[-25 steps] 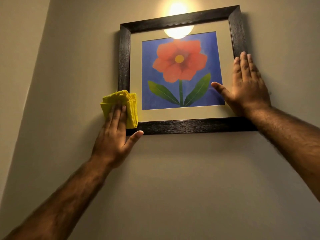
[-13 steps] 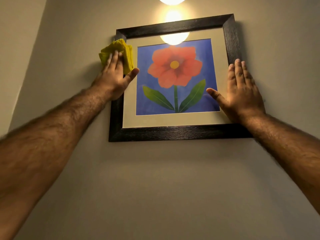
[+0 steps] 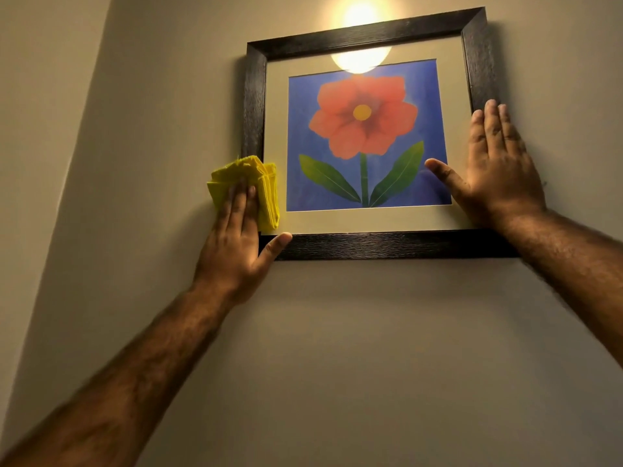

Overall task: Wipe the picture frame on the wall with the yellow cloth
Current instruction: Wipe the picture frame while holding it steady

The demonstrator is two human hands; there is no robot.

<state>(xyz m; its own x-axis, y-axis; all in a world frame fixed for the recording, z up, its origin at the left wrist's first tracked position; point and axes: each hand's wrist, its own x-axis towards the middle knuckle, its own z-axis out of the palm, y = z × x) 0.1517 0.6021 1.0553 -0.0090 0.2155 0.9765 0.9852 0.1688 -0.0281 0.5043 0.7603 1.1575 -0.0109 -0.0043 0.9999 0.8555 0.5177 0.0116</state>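
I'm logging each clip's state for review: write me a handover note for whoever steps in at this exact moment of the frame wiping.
Left hand: flat, pressing the folded yellow cloth on the lower part of the frame's left rail.
Right hand: open palm steadying the picture frame at its lower right side, thumb on the glass.
Frame hangs on the wall, a lamp glare at the top.
Done: half a second ago the cloth was at the top left corner, so the left rail has had strokes.
Left: cannot tell for the other rails and glass; wipe them.
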